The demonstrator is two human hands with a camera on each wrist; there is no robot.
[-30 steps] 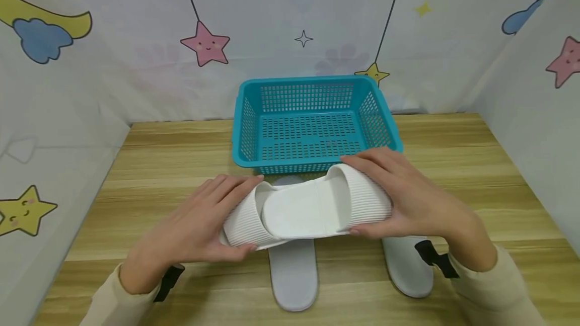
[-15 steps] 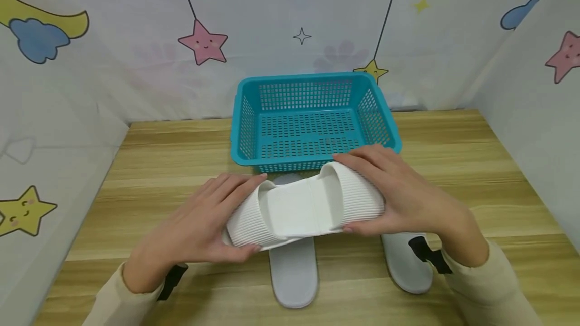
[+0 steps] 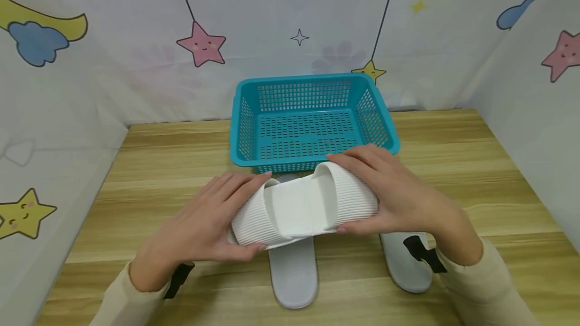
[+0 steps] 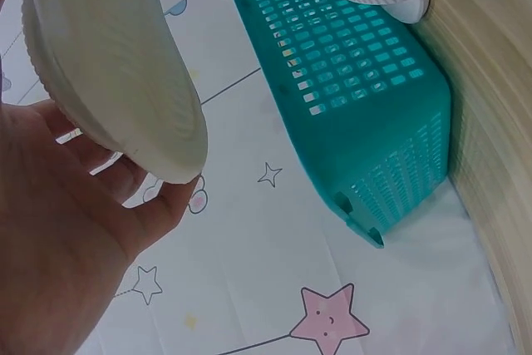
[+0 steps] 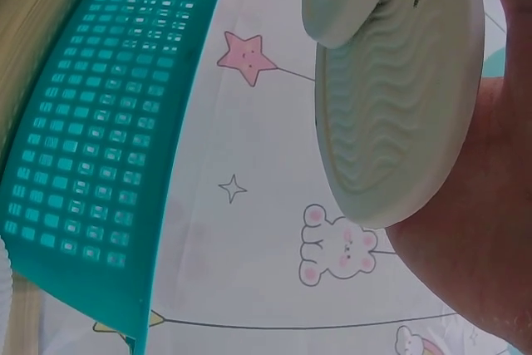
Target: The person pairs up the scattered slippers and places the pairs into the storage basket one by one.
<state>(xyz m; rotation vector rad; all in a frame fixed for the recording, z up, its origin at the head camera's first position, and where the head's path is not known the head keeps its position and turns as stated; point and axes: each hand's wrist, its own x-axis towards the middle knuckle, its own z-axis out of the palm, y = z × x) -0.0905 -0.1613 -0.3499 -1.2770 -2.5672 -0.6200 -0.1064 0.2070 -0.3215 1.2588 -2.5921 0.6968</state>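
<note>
Two white slippers with ribbed straps are held end to end, overlapping, above the table. My left hand (image 3: 206, 220) grips the left white slipper (image 3: 257, 221) over its strap, thumb on the near side. My right hand (image 3: 391, 195) holds the right white slipper (image 3: 357, 196) the same way. One slipper's end runs in under the other's strap. In the left wrist view a pale sole (image 4: 125, 64) lies against the fingers. The right wrist view shows a wavy-patterned sole (image 5: 399, 122) with the other slipper's end overlapping it.
A turquoise mesh basket (image 3: 312, 162) stands behind the hands, against the printed cloth wall (image 3: 267, 9). Beneath the held pair lies a grey slipper (image 3: 294, 278) on the wooden table (image 3: 158, 165). Another grey slipper (image 3: 405, 268) lies partly hidden under the right wrist.
My right hand has moved left and my left hand slightly right. The two white slippers have slid further into each other; the rounded end seen inside the left strap is now hidden.
</note>
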